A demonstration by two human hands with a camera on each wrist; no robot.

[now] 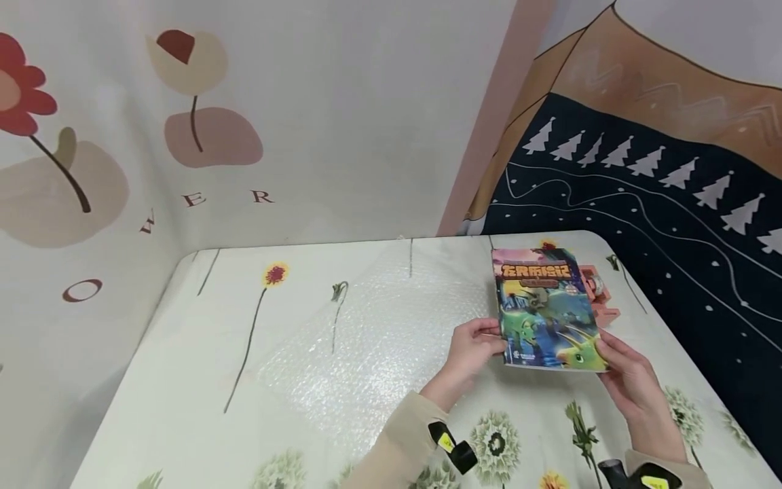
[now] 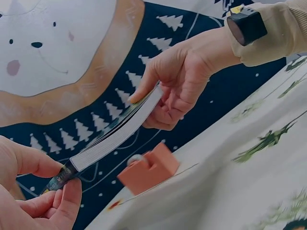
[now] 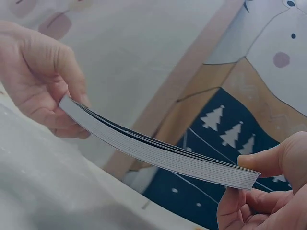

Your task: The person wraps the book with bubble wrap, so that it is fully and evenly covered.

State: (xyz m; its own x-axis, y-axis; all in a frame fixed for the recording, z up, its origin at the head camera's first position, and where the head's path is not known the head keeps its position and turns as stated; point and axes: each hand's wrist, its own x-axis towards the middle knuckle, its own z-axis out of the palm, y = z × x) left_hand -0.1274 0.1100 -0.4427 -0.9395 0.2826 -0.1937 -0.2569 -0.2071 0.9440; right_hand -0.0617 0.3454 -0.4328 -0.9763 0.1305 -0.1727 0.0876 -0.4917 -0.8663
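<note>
Above the table (image 1: 183, 380), left fingers (image 1: 485, 325) and right fingers (image 1: 613, 352) pinching book (image 1: 546, 309), long axis pointing away, title (image 1: 535, 271) farthest

Navy tree-print backdrop (image 1: 684, 238), flowered tabletop (image 1: 195, 380)

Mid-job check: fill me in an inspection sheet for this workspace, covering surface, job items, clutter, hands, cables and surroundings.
Surface: white floral tablecloth, with clear bubble wrap spread across its middle.
Job items: illustrated paperback book, held up off the cloth, front cover showing in the head view, slightly bowed in the wrist views.
Clutter: coral-pink tape dispenser on the cloth, partly hidden behind the book in the head view.
Left hand: grips the book's spine side.
Right hand: pinches the lower right corner, thumb on the cover.
Cables: nothing seen.
Surroundings: pale flower-print hanging behind; navy tree-print hanging at right.
</note>
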